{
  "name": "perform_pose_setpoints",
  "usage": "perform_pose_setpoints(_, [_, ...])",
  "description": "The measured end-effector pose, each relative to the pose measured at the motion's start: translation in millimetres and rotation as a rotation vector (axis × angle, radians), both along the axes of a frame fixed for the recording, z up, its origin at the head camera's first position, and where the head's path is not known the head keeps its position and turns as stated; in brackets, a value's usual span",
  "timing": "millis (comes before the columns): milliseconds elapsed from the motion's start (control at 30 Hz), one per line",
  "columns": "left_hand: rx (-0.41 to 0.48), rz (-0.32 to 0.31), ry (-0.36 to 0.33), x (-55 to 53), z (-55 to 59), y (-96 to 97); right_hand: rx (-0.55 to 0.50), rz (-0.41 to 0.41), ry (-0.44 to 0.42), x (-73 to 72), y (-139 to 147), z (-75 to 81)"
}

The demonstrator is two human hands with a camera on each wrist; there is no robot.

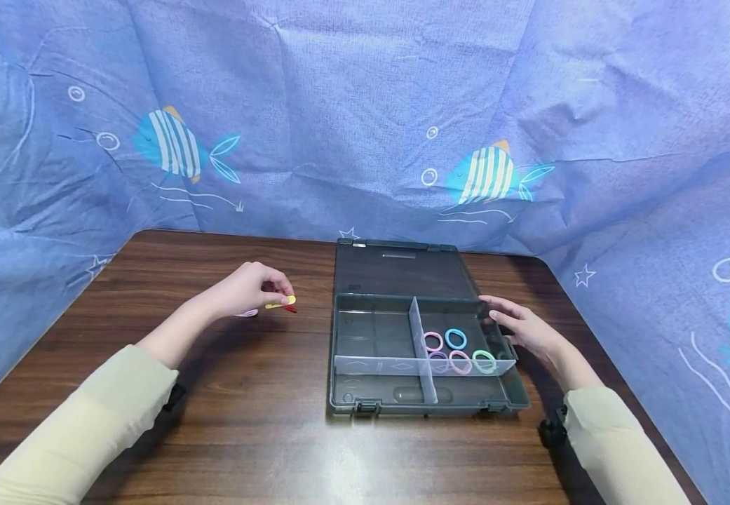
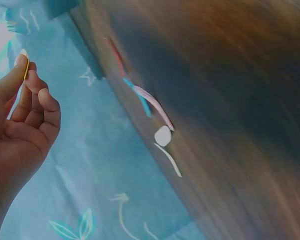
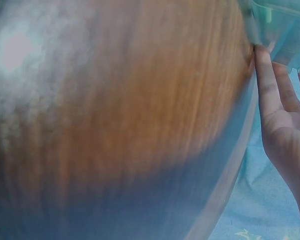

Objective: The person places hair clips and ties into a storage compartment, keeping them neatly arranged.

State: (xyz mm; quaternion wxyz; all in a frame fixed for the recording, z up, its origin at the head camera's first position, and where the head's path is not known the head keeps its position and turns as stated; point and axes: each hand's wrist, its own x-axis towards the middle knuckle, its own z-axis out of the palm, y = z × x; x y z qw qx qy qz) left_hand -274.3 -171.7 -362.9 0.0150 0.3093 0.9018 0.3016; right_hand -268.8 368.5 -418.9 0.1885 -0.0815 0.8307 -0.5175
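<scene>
My left hand [image 1: 254, 289] pinches a thin yellow hair clip [image 1: 279, 303] between thumb and index finger, above the left part of the table. The clip shows edge-on in the left wrist view. Just behind and below it lie a red clip [image 1: 291, 308] and a pale purple clip [image 1: 247, 313], partly hidden by the hand. A grey see-through box [image 1: 374, 322] stands with its lid [image 1: 402, 273] laid back. My right hand [image 1: 529, 330] touches the box's right side with fairly straight fingers. Several coloured hair ties [image 1: 456, 339] lie in its right rear compartment.
Clear dividers [image 1: 377, 365] split the box into compartments. In the left wrist view a blue clip [image 2: 144, 105], a pink clip [image 2: 157, 107], a white rounded piece [image 2: 163, 136] and a white strip [image 2: 168, 160] lie near the table edge. A blue fish-print cloth [image 1: 339, 140] hangs behind the table.
</scene>
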Motion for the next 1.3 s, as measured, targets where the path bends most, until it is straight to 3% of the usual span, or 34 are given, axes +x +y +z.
perform_pose_setpoints(500, [0.071, -0.046, -0.088, 9.2, 26.8, 40.9, -0.012, -0.006, -0.004, 0.7, -0.8, 1.1])
perform_pose_setpoints(767, [0.069, -0.109, -0.058, 13.9, 38.2, 64.9, 0.003, -0.006, 0.001, 0.7, -0.4, 1.3])
perform_pose_setpoints(1067, [0.116, -0.193, -0.048, 12.6, 36.5, 90.2, -0.001, -0.001, 0.006, -0.3, -0.1, 0.5])
perform_pose_setpoints(1300, [0.131, -0.234, -0.074, 9.4, 23.4, 106.8, -0.015, -0.003, 0.001, -0.1, -0.2, -0.4])
